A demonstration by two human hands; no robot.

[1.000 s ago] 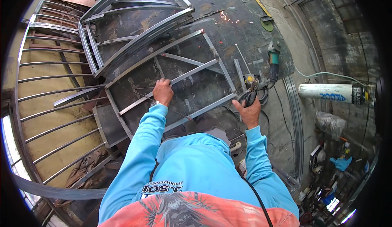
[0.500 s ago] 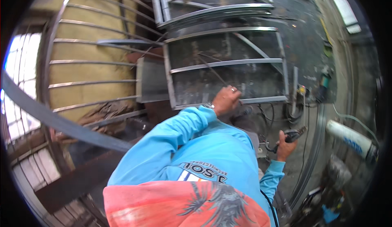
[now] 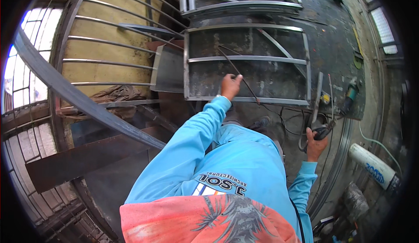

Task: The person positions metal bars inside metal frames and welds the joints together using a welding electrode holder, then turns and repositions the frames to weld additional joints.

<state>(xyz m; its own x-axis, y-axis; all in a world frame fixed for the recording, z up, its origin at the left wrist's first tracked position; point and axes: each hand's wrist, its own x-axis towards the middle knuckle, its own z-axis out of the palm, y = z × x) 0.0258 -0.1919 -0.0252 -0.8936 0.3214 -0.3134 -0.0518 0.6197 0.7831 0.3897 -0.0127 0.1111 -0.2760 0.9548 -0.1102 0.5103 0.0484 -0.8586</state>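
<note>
My left hand [image 3: 231,87] is over the near part of a rectangular metal frame [image 3: 246,60], fingers closed at a thin dark metal rod [image 3: 248,89]. The rod slants across the frame, with a thinner piece branching off its far end and its reddish near end at the frame's front bar. Off to the right, my right hand [image 3: 316,147] grips a black welding electrode holder [image 3: 323,132]. A thin welding rod [image 3: 331,95] stands up from its jaws. My palms are both hidden.
The frame lies on a dark metal worktable [image 3: 336,46]. More frames [image 3: 240,8] lie behind it. A green grinder [image 3: 350,93] and a loose flat bar [image 3: 318,90] are at its right. A long grey bar [image 3: 87,107] crosses the left side. A white cylinder [image 3: 371,164] lies right.
My left hand has moved up along the rod, baring its near end, and the rod lies steeper. My right hand has lifted slightly with the electrode holder. The view has shifted a little.
</note>
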